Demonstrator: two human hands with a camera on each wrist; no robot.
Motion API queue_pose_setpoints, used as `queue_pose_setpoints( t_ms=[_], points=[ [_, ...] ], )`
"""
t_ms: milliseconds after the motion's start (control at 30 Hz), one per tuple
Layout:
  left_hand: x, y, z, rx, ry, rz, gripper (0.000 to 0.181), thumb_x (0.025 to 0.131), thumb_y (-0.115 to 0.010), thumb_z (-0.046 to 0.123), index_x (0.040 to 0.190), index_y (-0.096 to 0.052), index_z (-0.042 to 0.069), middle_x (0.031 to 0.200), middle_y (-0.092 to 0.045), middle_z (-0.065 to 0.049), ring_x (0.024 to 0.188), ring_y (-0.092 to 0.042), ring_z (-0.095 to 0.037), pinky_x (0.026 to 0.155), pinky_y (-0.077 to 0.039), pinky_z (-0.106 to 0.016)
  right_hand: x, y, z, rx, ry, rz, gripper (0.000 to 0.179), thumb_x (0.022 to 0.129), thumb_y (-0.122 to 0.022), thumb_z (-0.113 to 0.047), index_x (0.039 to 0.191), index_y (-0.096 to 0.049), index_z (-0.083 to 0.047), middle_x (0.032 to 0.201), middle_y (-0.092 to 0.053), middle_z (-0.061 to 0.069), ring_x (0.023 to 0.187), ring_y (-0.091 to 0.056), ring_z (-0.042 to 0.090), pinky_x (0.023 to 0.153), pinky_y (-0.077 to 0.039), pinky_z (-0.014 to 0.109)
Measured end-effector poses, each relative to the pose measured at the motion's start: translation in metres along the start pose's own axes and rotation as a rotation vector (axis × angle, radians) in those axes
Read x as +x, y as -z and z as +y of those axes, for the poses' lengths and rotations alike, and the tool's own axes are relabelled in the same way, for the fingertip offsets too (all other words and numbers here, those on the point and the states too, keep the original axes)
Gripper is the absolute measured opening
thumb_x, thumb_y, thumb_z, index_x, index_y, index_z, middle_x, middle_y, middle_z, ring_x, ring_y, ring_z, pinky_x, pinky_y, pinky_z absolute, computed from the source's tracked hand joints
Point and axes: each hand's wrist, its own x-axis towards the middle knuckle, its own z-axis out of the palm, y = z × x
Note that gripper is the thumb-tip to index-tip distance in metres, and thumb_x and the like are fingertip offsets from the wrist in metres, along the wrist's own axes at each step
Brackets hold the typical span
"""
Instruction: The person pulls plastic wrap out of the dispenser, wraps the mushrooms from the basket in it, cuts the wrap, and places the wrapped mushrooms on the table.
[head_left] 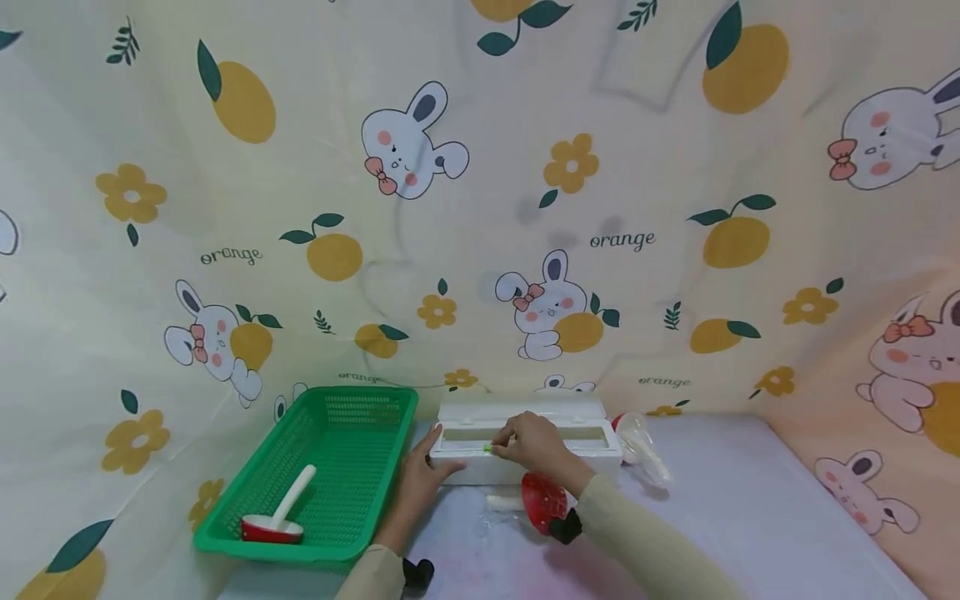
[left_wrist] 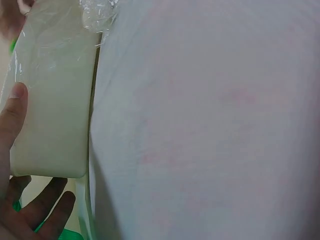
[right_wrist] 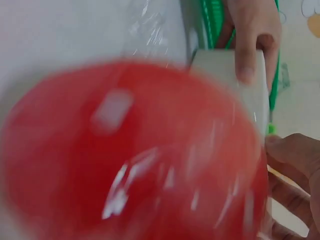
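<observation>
A long white cling film dispenser (head_left: 487, 473) lies across the table with its lid raised at the back. My left hand (head_left: 420, 473) holds its left end, the thumb along the front face and the fingers round the end. With my right hand (head_left: 531, 442) I pinch the small green slide cutter (head_left: 487, 448) on the dispenser's slot. Clear film hangs over the front in the left wrist view. Just before the dispenser lies a red-and-white ladle (head_left: 542, 500) under film, its red bowl upward; that bowl fills much of the right wrist view.
At the left stands a green basket (head_left: 408, 442) with another red-and-white ladle (head_left: 288, 500) in it. Beyond the dispenser's right end lies a film-wrapped thing (head_left: 643, 450) with a red part. A printed cloth (head_left: 480, 225) hangs behind the table.
</observation>
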Motion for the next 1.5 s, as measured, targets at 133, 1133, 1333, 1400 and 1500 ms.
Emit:
queue_pose_setpoints(
  t_ms=[133,1133,1333,1400,1500],
  points=[
    [0.0,0.004,-0.001,0.014,0.006,0.037,0.085,0.081,-0.095,0.016,0.154,-0.055,0.001,0.159,-0.05,-0.022,0.149,-0.046,-0.041,0.118,-0.041,-0.055,-0.014,0.017,0.012,-0.01,-0.057,0.022,0.007,0.09,-0.089,-0.025,0.097,-0.088,-0.023,0.091,-0.075,-0.011,0.088,-0.063,0.013,0.077,-0.054,0.038],
    [-0.001,0.003,0.004,0.02,0.039,-0.007,0.084,0.084,-0.093,0.014,0.157,-0.052,0.001,0.161,-0.048,-0.023,0.151,-0.043,-0.042,0.12,-0.038,-0.056,-0.099,0.092,0.105,-0.187,-0.174,0.076,0.014,0.091,-0.088,-0.033,0.1,-0.088,-0.023,0.112,-0.072,0.002,0.097,-0.062,0.025,0.075,-0.052,0.039],
    [0.001,0.002,0.004,0.03,0.034,-0.024,0.084,0.085,-0.092,0.015,0.158,-0.051,0.002,0.162,-0.047,-0.022,0.152,-0.043,-0.042,0.121,-0.037,-0.056,-0.105,0.097,0.111,-0.236,-0.13,0.094,0.016,0.091,-0.088,-0.033,0.102,-0.088,-0.022,0.105,-0.07,-0.002,0.092,-0.061,0.023,0.072,-0.049,0.036],
    [0.001,0.001,0.003,0.021,0.035,-0.025,0.084,0.085,-0.092,0.014,0.157,-0.051,0.002,0.162,-0.047,-0.022,0.152,-0.042,-0.042,0.121,-0.037,-0.056,-0.107,0.096,0.114,-0.263,-0.099,0.112,0.017,0.091,-0.088,-0.033,0.103,-0.088,-0.021,0.102,-0.068,-0.004,0.088,-0.059,0.019,0.071,-0.047,0.034],
    [0.001,0.0,0.002,0.017,0.026,-0.022,0.084,0.085,-0.092,0.014,0.157,-0.051,0.001,0.162,-0.047,-0.022,0.152,-0.043,-0.042,0.121,-0.038,-0.056,-0.11,0.095,0.117,-0.293,-0.07,0.132,0.018,0.091,-0.087,-0.034,0.104,-0.088,-0.022,0.098,-0.067,-0.008,0.082,-0.055,0.014,0.069,-0.045,0.033]
  ],
)
